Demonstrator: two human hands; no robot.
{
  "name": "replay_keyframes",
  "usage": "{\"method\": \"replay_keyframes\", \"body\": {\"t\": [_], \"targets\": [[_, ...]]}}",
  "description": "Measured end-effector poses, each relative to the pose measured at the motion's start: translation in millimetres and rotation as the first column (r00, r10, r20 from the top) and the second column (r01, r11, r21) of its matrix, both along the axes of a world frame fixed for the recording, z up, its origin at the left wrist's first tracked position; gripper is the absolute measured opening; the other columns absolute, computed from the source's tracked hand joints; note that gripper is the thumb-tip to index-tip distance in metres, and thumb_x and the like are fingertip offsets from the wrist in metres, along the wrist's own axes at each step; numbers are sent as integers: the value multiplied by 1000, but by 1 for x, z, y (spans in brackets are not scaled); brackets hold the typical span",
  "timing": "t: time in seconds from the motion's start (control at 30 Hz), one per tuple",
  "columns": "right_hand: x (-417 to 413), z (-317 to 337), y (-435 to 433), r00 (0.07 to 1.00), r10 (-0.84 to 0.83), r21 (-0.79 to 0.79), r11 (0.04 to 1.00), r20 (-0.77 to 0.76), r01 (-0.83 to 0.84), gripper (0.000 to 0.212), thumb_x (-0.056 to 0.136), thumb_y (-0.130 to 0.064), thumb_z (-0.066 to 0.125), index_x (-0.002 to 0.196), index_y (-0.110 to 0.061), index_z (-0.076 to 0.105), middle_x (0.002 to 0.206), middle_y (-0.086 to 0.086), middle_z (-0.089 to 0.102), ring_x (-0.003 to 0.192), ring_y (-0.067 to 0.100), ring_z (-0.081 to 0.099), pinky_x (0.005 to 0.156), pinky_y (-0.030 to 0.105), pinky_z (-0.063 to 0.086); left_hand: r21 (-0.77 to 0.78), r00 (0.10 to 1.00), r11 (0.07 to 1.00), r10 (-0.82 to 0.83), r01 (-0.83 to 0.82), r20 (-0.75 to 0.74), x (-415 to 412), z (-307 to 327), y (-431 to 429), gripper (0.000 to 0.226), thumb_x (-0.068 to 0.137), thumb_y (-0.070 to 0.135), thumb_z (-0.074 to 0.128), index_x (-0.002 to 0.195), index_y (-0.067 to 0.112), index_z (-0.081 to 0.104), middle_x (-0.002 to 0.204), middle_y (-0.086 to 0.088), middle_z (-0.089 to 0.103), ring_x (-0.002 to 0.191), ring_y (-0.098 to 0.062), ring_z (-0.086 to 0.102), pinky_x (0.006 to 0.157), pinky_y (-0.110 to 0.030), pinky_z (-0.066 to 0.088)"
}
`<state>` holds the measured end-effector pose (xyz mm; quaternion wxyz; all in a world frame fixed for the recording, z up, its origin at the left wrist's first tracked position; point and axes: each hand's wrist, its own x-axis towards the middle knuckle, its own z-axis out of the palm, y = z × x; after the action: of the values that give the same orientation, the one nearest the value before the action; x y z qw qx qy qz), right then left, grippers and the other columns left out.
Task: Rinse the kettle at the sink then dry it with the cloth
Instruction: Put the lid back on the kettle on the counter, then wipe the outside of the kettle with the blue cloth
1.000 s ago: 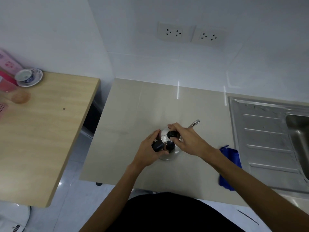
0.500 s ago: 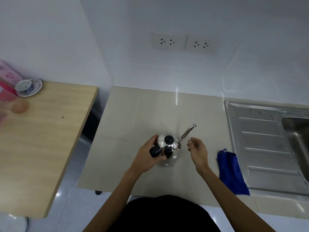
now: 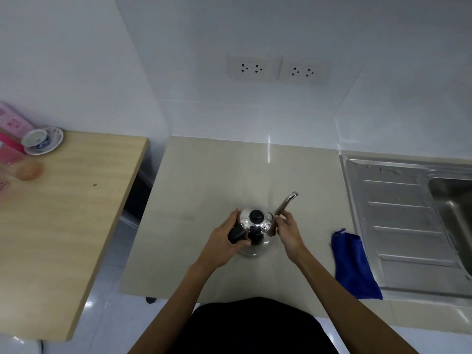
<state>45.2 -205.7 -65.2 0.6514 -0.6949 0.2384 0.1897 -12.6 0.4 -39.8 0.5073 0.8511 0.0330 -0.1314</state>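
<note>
A small shiny steel kettle [image 3: 255, 221] with a black lid knob and a thin spout stands on the beige counter [image 3: 204, 185]. My left hand [image 3: 224, 238] is wrapped around its black handle on the kettle's left side. My right hand [image 3: 287, 229] touches the kettle's right side at the base of the spout, fingers curled against it. A blue cloth [image 3: 353, 267] lies on the counter to the right, at the edge of the steel sink [image 3: 398, 195] drainboard.
A wooden table [image 3: 63, 226] stands to the left across a gap, with a cup and saucer [image 3: 42, 140] and pink items at its far left. The sink basin [image 3: 457, 208] is at the far right. Two wall sockets [image 3: 278, 70] are above the counter.
My right hand left the lid knob, drew away to the right, then came back against the kettle's spout side. My left hand stays on the handle.
</note>
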Motion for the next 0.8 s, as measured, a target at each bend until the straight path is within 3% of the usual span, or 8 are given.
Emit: {"method": "replay_keyframes", "body": {"t": [0.1,0.23,0.4,0.5,0.57,0.63,0.7,0.8], "targets": [[-3,1,1,1000,15,23,1000,2,-15,33,106,-23,42,138,-16,45,85,-7,63,75,9,58,72,22,47,2,1000,1000,-6,6,-22,-1,-2,0,96,78,31,84,156,25,29,142,15,55,129,-7,53,106,-23,45],[1,0,1,999,44,19,999,0,-44,34,106,-22,41,139,-17,45,85,-8,59,73,6,54,72,22,45,-14,1000,1000,22,-22,6,-7,1,-6,89,74,36,80,147,45,29,126,44,53,117,18,52,94,-5,41],[18,13,1,987,160,29,987,11,-160,37,106,-19,42,142,-14,49,70,-12,59,61,4,54,63,19,43,-33,989,989,147,-146,27,-21,4,-28,81,83,26,76,150,31,32,150,11,45,133,-1,45,109,-14,35],[28,23,3,973,231,32,972,23,-232,36,106,-16,38,140,-12,52,60,-5,59,48,8,53,51,21,44,-27,985,985,169,-169,24,-25,6,-36,83,86,23,75,155,15,28,157,-5,39,143,-21,40,117,-42,37],[31,29,4,966,256,45,965,20,-257,36,106,-14,38,139,-10,52,65,0,60,47,10,54,50,24,47,-33,982,982,188,-187,16,-25,9,-40,84,86,24,75,155,13,27,156,-8,40,142,-26,41,114,-50,39],[33,30,2,968,250,41,967,3,-250,41,104,-19,45,145,-14,48,87,3,68,64,9,64,73,29,58,-31,977,977,211,-210,33,-26,11,-41,83,85,30,76,153,13,30,153,-8,42,140,-27,43,114,-49,40],[30,28,-7,981,192,-106,976,10,-190,48,103,-28,51,149,-18,46,123,6,66,107,17,66,108,35,47,-12,969,971,238,-238,62,-25,12,-41,81,86,40,73,151,14,33,157,-8,38,145,-24,38,119,-40,34],[11,21,-40,991,79,-358,933,110,-35,39,102,-24,55,138,-12,59,132,9,66,123,24,62,107,26,44,-16,963,967,253,-253,98,-16,17,-38,81,91,45,66,157,16,27,165,-2,28,148,-6,24,116,-14,17]]}}
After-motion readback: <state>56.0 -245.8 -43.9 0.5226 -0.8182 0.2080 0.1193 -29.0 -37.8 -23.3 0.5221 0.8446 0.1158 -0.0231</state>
